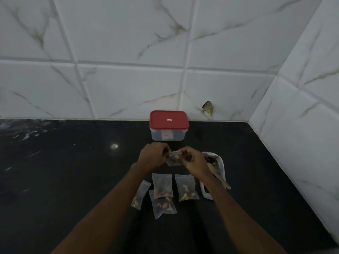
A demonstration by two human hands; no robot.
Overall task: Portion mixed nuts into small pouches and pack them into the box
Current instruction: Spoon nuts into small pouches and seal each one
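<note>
Two bare forearms reach in from the near edge, the left forearm (102, 208) and the right forearm (238, 208) converging toward the middle of the black countertop (73, 180).

The curled fingers of the left hand (153, 155) and of the right hand (194, 162) pinch the top strip of a small clear pouch (173, 160), one hand at each end. The pouch hangs between them above the counter, with dark nuts dimly visible inside. Whether its seal is closed cannot be told.

Just near of the hands, four filled pouches lie flat on the counter. A slanted one (140, 195) is farthest left. A middle one (162, 186) overlaps the top of a nearer one (164, 206). A right-hand one (187, 187) lies apart from them, showing pale cashews.

To the right, partly behind the right wrist, sits a white tray (221, 165) of mixed nuts (213, 162). A wooden spoon (220, 178) rests in it, its handle pointing near and right.

Beyond the hands, against the wall, stands the translucent box (168, 136) with its red lid (168, 120) on. Behind it rise marble-patterned tiles (128, 52), one with a chipped hole (208, 108) to the right of the box.
</note>
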